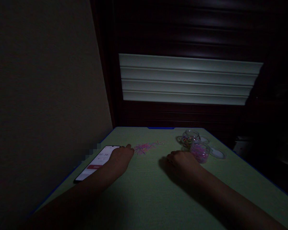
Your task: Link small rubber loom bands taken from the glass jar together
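My left hand point(122, 156) rests low over the table with its fingers slightly apart, the tips at the left edge of a loose pile of thin pink, purple and yellow pieces point(144, 148). The pieces are too small and dim to name. To the right, my right hand point(183, 161) is closed, its fingers curled inward. Whatever it may hold is hidden. Just behind that hand stands a clear jar point(200, 152) of similar pink and purple pieces. A second clear jar point(190, 138), with darker mixed-colour contents, stands behind the first.
A lit phone point(96, 164) lies left of my left forearm, partly covered by the hand. A round lid point(218, 153) lies right of the jars. The green table point(146, 198) has blue edges. A wall point(50, 80) borders it on the left, and a dark slatted panel rises behind.
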The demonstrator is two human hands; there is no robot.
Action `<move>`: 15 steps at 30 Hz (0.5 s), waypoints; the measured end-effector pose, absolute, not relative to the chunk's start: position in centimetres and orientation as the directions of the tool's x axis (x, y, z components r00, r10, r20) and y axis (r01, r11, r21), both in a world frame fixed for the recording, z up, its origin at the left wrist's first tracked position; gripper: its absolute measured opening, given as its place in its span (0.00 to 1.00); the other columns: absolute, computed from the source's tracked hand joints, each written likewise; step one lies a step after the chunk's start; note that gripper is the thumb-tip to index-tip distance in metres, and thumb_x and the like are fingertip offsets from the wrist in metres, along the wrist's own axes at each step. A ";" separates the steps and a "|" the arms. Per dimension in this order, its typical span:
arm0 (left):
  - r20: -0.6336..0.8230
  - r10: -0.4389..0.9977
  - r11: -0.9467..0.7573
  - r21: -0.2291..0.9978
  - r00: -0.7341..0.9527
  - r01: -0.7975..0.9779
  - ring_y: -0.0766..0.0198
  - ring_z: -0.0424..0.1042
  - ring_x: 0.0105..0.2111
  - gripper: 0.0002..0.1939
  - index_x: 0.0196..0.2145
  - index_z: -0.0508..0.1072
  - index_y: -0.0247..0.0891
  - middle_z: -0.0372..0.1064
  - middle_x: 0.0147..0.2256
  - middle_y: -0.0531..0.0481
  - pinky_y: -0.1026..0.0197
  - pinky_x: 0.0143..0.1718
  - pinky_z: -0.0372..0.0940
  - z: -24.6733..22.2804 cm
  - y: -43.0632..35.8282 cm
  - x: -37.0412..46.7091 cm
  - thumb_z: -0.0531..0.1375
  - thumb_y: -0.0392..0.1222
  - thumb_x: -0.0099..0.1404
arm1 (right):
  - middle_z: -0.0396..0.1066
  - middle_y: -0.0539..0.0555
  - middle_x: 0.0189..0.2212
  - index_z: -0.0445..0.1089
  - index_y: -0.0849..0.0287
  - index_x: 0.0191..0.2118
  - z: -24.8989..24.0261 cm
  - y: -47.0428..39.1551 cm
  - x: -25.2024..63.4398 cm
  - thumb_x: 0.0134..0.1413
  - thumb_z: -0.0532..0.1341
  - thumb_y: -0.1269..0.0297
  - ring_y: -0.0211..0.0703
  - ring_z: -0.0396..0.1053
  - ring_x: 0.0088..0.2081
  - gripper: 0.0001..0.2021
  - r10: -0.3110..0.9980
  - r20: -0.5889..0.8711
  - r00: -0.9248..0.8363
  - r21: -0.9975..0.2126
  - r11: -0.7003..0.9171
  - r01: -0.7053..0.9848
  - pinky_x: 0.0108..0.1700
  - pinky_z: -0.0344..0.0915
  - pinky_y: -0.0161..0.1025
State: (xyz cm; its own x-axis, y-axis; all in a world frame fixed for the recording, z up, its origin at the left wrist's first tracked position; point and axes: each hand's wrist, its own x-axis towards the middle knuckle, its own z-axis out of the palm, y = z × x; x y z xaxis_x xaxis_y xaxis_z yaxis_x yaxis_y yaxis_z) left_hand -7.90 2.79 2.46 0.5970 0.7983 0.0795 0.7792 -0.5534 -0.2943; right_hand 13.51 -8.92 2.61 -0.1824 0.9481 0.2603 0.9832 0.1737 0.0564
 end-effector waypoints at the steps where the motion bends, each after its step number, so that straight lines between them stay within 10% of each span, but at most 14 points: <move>1: 0.087 0.790 -0.565 -0.284 0.607 0.775 0.58 0.69 0.36 0.16 0.41 0.69 0.33 0.66 0.39 0.38 0.59 0.34 0.63 2.4 2.9 -8.1 0.46 0.28 0.59 | 0.71 0.56 0.28 0.70 0.59 0.30 2.7 -9.0 13.5 0.57 0.44 0.61 0.37 0.66 0.27 0.18 0.948 0.257 -0.186 0.055 0.178 0.982 0.28 0.51 0.34; 15: 0.140 0.788 -0.580 -0.157 0.600 0.799 0.59 0.69 0.36 0.13 0.37 0.69 0.36 0.67 0.37 0.42 0.59 0.35 0.61 2.7 3.4 -8.6 0.46 0.33 0.62 | 0.70 0.55 0.27 0.69 0.59 0.29 2.2 -8.9 13.7 0.56 0.45 0.63 0.37 0.65 0.26 0.16 0.939 0.284 -0.194 -0.001 0.202 0.979 0.27 0.50 0.35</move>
